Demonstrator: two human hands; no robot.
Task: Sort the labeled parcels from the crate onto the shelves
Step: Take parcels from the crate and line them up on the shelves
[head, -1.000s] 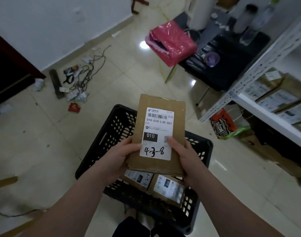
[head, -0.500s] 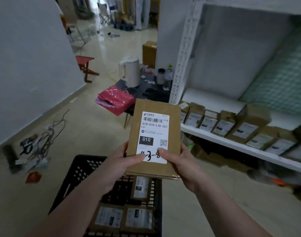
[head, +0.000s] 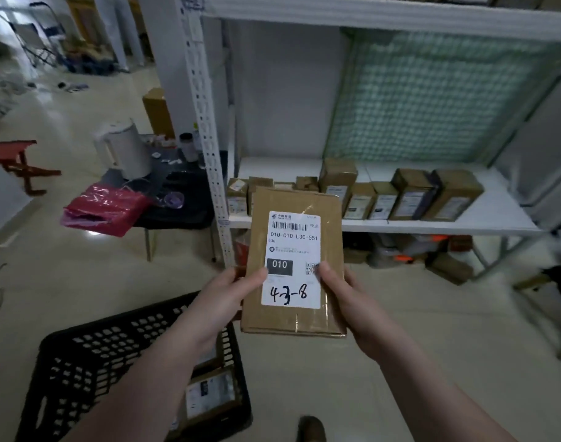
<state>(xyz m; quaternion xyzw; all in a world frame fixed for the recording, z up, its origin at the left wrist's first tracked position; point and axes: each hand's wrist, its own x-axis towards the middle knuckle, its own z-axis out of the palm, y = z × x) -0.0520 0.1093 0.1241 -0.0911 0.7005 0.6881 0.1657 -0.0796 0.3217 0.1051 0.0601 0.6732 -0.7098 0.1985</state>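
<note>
Parcel [head: 293, 250] up in front of me; my left hand [head: 225, 301] and right hand [head: 344, 299] pinch its lower side edges, thumbs on the label. Flat taped cardboard, probably stiff, light, a bit slick. Shelf [head: 432, 225] beyond the hands has open room behind the boxes [head: 410, 199]. Crate [head: 113, 333] sits below the left hand.

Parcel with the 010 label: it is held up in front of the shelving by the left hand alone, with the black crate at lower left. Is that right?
Not quite: both hands hold it. In the head view the left hand grips the parcel at its left edge and the right hand at its right edge. The rest stands: shelving behind, black crate at lower left.
</note>
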